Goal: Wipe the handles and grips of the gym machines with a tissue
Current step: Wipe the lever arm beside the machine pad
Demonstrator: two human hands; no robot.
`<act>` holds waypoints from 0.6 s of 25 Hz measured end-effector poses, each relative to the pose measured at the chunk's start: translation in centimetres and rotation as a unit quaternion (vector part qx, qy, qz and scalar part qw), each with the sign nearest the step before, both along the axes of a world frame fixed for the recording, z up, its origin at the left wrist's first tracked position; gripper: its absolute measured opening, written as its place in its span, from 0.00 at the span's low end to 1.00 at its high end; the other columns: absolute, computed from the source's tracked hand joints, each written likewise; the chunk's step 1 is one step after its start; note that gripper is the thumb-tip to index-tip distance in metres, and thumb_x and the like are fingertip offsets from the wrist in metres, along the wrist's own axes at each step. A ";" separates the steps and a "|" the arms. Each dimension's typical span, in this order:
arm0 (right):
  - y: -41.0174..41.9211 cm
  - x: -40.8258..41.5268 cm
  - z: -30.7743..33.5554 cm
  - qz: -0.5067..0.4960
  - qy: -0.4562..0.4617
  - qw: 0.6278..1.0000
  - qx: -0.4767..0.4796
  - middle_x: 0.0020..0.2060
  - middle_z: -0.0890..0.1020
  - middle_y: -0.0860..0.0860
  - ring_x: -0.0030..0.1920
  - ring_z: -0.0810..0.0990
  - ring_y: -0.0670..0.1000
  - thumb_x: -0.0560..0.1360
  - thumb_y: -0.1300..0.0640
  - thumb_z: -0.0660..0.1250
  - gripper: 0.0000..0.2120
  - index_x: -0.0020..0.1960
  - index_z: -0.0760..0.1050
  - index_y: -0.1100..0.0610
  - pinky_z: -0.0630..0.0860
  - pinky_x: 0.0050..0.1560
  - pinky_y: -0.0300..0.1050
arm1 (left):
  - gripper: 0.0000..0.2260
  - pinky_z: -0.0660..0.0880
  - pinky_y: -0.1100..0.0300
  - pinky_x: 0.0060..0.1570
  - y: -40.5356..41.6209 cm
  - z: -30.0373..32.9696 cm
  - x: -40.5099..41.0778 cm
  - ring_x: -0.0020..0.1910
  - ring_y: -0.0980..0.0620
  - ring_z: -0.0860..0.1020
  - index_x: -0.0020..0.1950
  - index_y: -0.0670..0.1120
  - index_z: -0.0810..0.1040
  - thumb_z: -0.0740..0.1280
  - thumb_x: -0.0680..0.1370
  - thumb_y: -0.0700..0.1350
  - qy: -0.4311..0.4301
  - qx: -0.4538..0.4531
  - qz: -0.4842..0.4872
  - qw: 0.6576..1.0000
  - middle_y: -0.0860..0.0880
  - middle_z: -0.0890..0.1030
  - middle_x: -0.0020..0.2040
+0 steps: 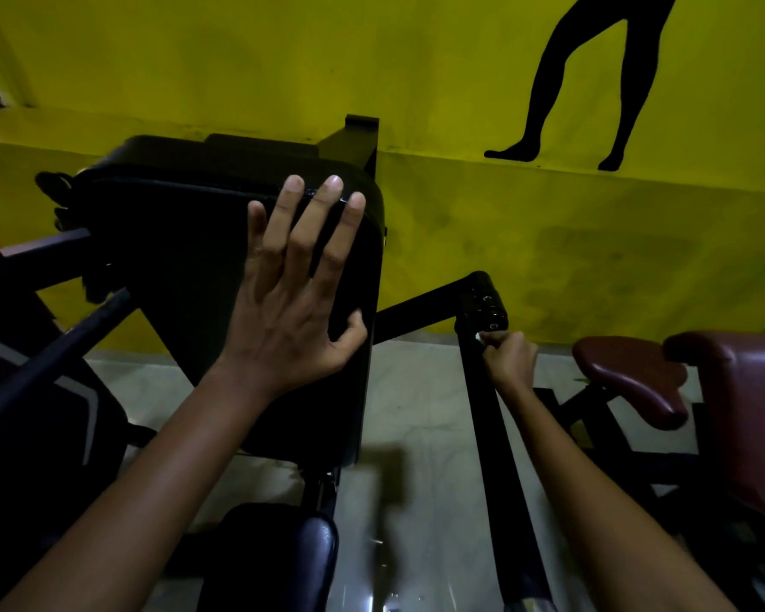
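Observation:
My left hand (299,293) lies flat on a large black padded rest (186,258) of a gym machine, fingers straight and spread, thumb hooked over the pad's right edge. My right hand (506,357) is curled against a black upright bar (489,417) just below its black cylindrical grip (484,302). A small bit of white tissue (478,337) shows at its fingertips, pressed to the bar. Most of the tissue is hidden inside the hand.
A yellow wall (592,240) with a black leg silhouette (592,81) stands close behind the machine. A dark red padded seat (637,377) sits at the right. A dark round pad (283,549) lies below the rest. Black frame bars (63,329) cross at the left over pale floor (416,413).

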State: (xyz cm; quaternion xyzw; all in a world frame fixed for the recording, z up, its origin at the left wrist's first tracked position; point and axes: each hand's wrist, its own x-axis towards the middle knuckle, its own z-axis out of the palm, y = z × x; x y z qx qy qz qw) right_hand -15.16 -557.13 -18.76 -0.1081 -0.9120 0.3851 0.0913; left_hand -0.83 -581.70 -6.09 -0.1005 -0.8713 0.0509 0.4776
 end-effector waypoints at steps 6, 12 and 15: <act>-0.5 1.8 0.3 -0.059 -0.006 0.998 -0.023 0.49 0.82 0.65 0.53 0.79 0.62 0.74 0.65 0.66 0.09 0.52 0.81 0.65 0.76 0.54 0.51 | 0.41 0.46 0.41 0.75 0.1 0.1 0.3 0.75 0.37 0.51 0.76 0.40 0.57 0.68 0.67 0.52 -0.003 0.004 0.004 1.000 0.42 0.54 0.75; 0.6 4.5 0.5 0.015 0.009 1.000 0.003 0.52 0.83 0.60 0.56 0.79 0.58 0.74 0.68 0.64 0.12 0.55 0.81 0.62 0.74 0.58 0.45 | 0.42 0.46 0.41 0.75 0.0 0.1 0.4 0.76 0.38 0.50 0.77 0.42 0.54 0.67 0.68 0.53 -0.022 -0.001 0.011 1.000 0.42 0.53 0.76; 0.2 4.5 0.9 -0.020 0.006 1.000 0.015 0.49 0.83 0.63 0.53 0.79 0.62 0.74 0.66 0.65 0.09 0.52 0.82 0.64 0.75 0.53 0.49 | 0.42 0.48 0.40 0.74 0.1 0.3 0.7 0.76 0.38 0.50 0.77 0.42 0.54 0.67 0.69 0.53 -0.032 -0.001 0.012 0.999 0.42 0.52 0.76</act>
